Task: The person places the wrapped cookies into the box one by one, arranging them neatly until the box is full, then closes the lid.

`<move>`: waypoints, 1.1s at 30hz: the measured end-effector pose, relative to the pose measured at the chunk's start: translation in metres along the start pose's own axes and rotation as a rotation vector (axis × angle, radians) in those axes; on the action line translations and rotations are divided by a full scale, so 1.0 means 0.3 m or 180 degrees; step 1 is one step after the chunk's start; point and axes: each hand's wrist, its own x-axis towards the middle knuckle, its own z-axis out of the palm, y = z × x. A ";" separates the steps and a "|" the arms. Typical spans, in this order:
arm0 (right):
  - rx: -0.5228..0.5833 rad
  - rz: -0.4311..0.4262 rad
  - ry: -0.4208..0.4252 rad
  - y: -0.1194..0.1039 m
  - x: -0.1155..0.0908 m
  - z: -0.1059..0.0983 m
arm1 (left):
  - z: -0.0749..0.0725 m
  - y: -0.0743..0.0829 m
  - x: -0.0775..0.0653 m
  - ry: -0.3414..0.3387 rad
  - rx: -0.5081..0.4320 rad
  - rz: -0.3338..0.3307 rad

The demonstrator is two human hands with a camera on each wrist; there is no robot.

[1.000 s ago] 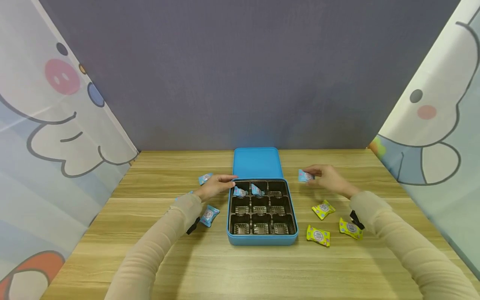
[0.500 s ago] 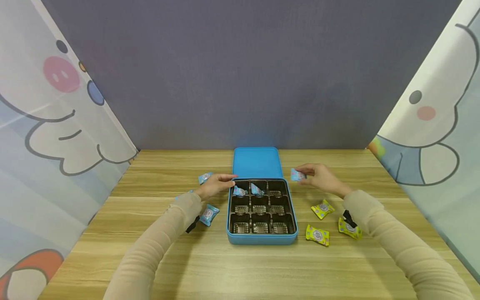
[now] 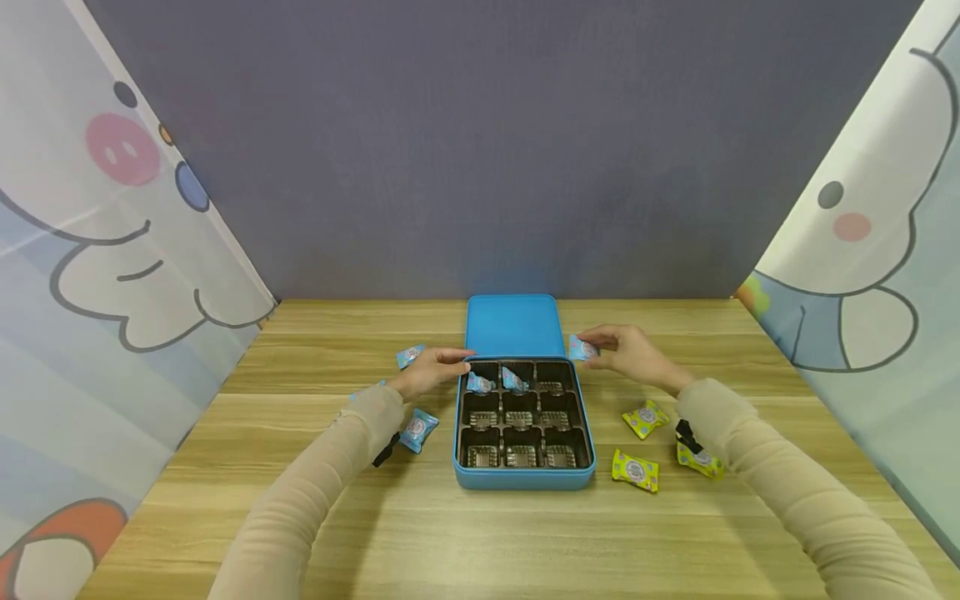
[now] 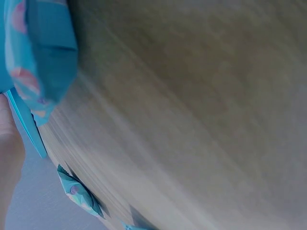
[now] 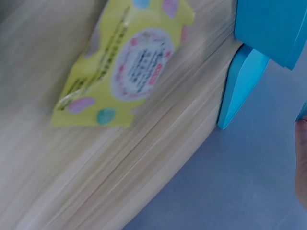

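Observation:
A blue box (image 3: pixel 525 479) with a dark compartment tray stands on the table, its lid (image 3: pixel 515 325) swung back. Two blue wrapped candies lie in its back row: a left one (image 3: pixel 480 383) and a middle one (image 3: pixel 514 381). My left hand (image 3: pixel 431 372) rests at the box's back left corner, fingers fairly straight, touching the rim. My right hand (image 3: pixel 628 354) pinches another blue wrapped candy (image 3: pixel 582 347) between thumb and fingers, above the table just right of the lid's hinge. In the right wrist view only a fingertip (image 5: pixel 301 148) shows at the edge.
Left of the box lie blue candies, one near the back (image 3: pixel 410 357), one nearer (image 3: pixel 417 430), and one mostly behind the left wrist. At right are yellow candies (image 3: pixel 645 418), (image 3: pixel 635 471) and one partly under the right wrist strap (image 3: pixel 699 460). A grey panel (image 3: pixel 510 150) closes off the back.
My right hand has moved left with the blue candy, closer to the box's back right corner. The left hand and the box have stayed in place.

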 end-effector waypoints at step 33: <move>0.0335 -0.0042 -0.0332 -0.061 0.028 0.099 | -0.003 -0.003 0.000 -0.0017 -0.0029 0.0010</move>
